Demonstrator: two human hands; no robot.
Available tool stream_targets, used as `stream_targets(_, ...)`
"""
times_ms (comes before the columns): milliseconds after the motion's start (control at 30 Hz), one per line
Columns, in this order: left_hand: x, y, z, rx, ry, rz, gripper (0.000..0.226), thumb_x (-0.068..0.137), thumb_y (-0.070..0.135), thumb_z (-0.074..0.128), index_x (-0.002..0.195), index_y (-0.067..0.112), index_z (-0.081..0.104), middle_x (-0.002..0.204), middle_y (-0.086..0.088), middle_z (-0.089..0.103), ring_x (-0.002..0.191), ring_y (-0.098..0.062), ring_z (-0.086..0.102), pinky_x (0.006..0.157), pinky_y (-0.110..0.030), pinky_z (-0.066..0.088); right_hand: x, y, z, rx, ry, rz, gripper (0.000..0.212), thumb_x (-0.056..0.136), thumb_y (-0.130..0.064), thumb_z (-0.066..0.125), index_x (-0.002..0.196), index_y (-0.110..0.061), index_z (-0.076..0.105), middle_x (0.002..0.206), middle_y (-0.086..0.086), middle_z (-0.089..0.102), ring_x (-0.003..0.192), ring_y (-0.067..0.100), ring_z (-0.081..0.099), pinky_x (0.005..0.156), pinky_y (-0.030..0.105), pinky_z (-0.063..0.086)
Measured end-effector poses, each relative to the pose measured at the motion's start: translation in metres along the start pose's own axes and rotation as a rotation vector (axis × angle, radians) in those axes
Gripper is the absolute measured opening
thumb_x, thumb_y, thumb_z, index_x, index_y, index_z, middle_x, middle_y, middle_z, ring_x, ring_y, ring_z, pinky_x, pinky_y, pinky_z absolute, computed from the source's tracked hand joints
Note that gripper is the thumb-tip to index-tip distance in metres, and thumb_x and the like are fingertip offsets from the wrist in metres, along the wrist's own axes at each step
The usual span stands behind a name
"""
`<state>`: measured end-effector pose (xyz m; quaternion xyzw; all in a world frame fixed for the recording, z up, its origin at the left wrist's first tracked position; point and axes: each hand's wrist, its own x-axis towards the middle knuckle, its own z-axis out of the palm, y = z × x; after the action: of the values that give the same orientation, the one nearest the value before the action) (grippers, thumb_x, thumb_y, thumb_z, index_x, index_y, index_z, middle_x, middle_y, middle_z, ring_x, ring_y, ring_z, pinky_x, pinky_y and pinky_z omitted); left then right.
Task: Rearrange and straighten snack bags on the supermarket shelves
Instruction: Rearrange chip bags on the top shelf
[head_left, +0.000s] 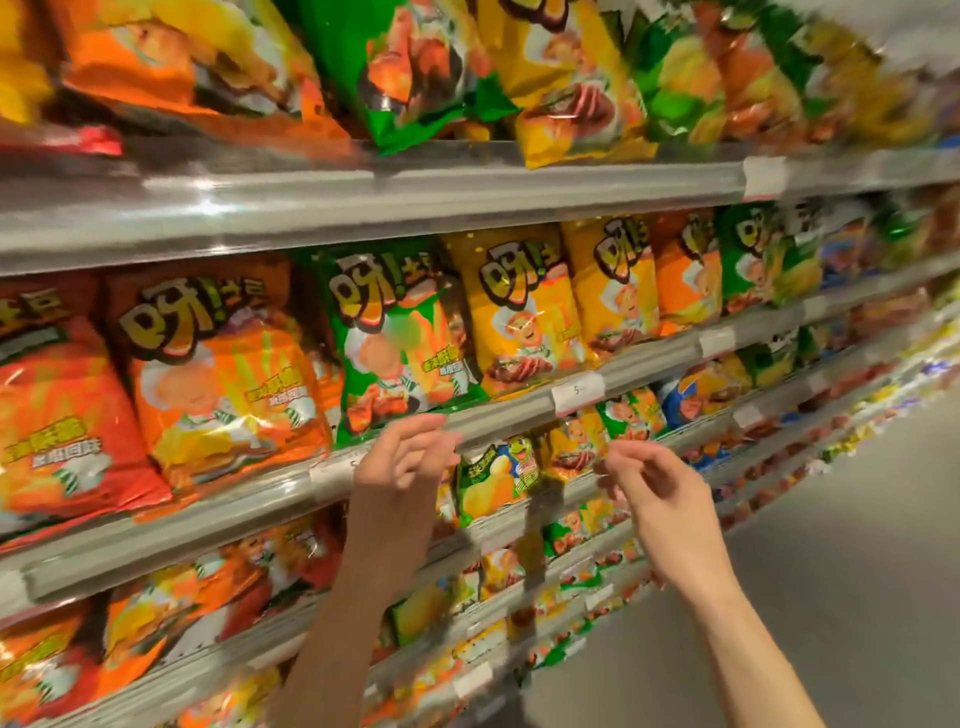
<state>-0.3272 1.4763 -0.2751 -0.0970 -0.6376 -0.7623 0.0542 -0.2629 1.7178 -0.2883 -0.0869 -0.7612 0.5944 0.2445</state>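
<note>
Head view: left hand (402, 462) and right hand (652, 486), fingers loosely curled and holding nothing, hover before the shelf rail (171, 525); blurred snack bags (218, 374) at ten o'clock.

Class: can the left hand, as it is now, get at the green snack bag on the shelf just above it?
Probably yes: the left hand hangs open at the shelf rail, right under the green bag, nothing between them.
</note>
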Motion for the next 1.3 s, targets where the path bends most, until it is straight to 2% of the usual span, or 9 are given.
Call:
stream_targets(100, 0.012, 0.007, 0.012, 0.064, 0.044, 0.052, 0.025, 0.083, 0.026, 0.072, 0.107, 0.018, 0.072, 0.093, -0.004, 0.077, 0.083, -0.013, 0.074, 0.066, -0.017, 0.053, 0.023, -0.002, -0.004, 0.049, -0.025, -0.010, 0.009, 0.097, -0.025, 0.067, 0.103, -0.027, 0.073, 0.096, -0.015, 0.076, 0.091, 0.002, 0.070, 0.075, 0.009, 0.050)
stream_targets(167, 0.017, 0.010, 0.018, 0.051, 0.089, 0.091, 0.021, 0.086, 0.019, 0.076, 0.106, 0.013, 0.072, 0.095, -0.009, 0.076, 0.083, -0.015, 0.074, 0.066, -0.018, 0.056, 0.038, -0.004, -0.005, 0.072, -0.043, -0.021, 0.009, 0.097, -0.026, 0.067, 0.102, -0.028, 0.074, 0.096, -0.014, 0.075, 0.093, 0.003, 0.070, 0.076, 0.011, 0.051)
stream_targets(267, 0.021, 0.020, 0.030, 0.013, 0.169, 0.133, 0.014, 0.090, 0.020, 0.074, 0.104, 0.017, 0.072, 0.096, -0.014, 0.076, 0.084, -0.020, 0.072, 0.074, -0.023, 0.060, 0.061, -0.005, -0.009, 0.095, -0.071, -0.041, 0.008, 0.096, -0.029, 0.068, 0.101, -0.031, 0.074, 0.096, -0.008, 0.076, 0.093, 0.011, 0.071, 0.082, 0.025, 0.055)
stream_targets(333, 0.021, 0.027, 0.041, 0.090, 0.206, 0.207, 0.024, 0.086, 0.031, 0.072, 0.107, 0.019, 0.070, 0.096, -0.013, 0.076, 0.088, -0.020, 0.072, 0.080, -0.024, 0.059, 0.078, -0.007, -0.014, 0.129, -0.103, -0.049, 0.008, 0.096, -0.029, 0.068, 0.100, -0.030, 0.074, 0.095, -0.005, 0.077, 0.092, 0.014, 0.072, 0.084, 0.030, 0.056)
stream_targets(533, 0.015, 0.063, 0.083, 0.196, 0.370, 0.307, 0.027, 0.082, 0.040, 0.070, 0.104, 0.025, 0.072, 0.097, 0.003, 0.076, 0.089, -0.006, 0.072, 0.074, -0.009, 0.051, 0.125, -0.028, -0.035, 0.168, -0.245, -0.124, 0.007, 0.095, -0.028, 0.069, 0.100, -0.031, 0.073, 0.087, -0.011, 0.077, 0.085, 0.006, 0.072, 0.070, 0.014, 0.051)
stream_targets(767, 0.015, 0.128, 0.093, 0.364, 0.523, 0.535, 0.012, 0.090, 0.031, 0.072, 0.102, 0.030, 0.071, 0.095, 0.011, 0.074, 0.092, -0.007, 0.070, 0.079, -0.019, 0.055, 0.156, -0.095, -0.040, 0.181, -0.400, -0.381, 0.011, 0.093, -0.026, 0.069, 0.100, -0.033, 0.073, 0.091, -0.011, 0.075, 0.088, 0.003, 0.070, 0.075, 0.011, 0.051)
stream_targets(967, 0.037, 0.211, 0.057, 0.723, 0.570, 0.671, 0.011, 0.096, 0.032, 0.068, 0.107, 0.030, 0.067, 0.095, 0.016, 0.072, 0.091, -0.001, 0.068, 0.078, -0.024, 0.053, 0.176, -0.169, -0.021, 0.063, -0.481, -0.583, 0.009, 0.094, -0.033, 0.069, 0.102, -0.037, 0.071, 0.093, -0.015, 0.073, 0.089, 0.004, 0.069, 0.073, 0.018, 0.057)
stream_targets(1133, 0.057, 0.254, 0.029, 1.126, 0.548, 0.748, 0.013, 0.095, 0.029, 0.068, 0.105, 0.021, 0.066, 0.094, 0.010, 0.069, 0.079, -0.006, 0.063, 0.074, -0.029, 0.050, 0.189, -0.235, 0.007, -0.093, -0.392, -0.793, 0.009, 0.096, -0.037, 0.065, 0.104, -0.035, 0.068, 0.097, -0.018, 0.071, 0.090, -0.004, 0.065, 0.072, 0.008, 0.046)
stream_targets(1300, 0.067, 0.265, 0.012, 1.339, 0.472, 0.725, 0.028, 0.098, 0.036, 0.062, 0.117, 0.016, 0.066, 0.111, -0.002, 0.069, 0.103, -0.022, 0.064, 0.087, -0.042, 0.051, 0.195, -0.275, 0.056, -0.193, -0.298, -0.871, 0.039, 0.097, -0.050, 0.059, 0.127, -0.026, 0.062, 0.125, -0.007, 0.061, 0.113, 0.009, 0.059, 0.097, 0.034, 0.050)
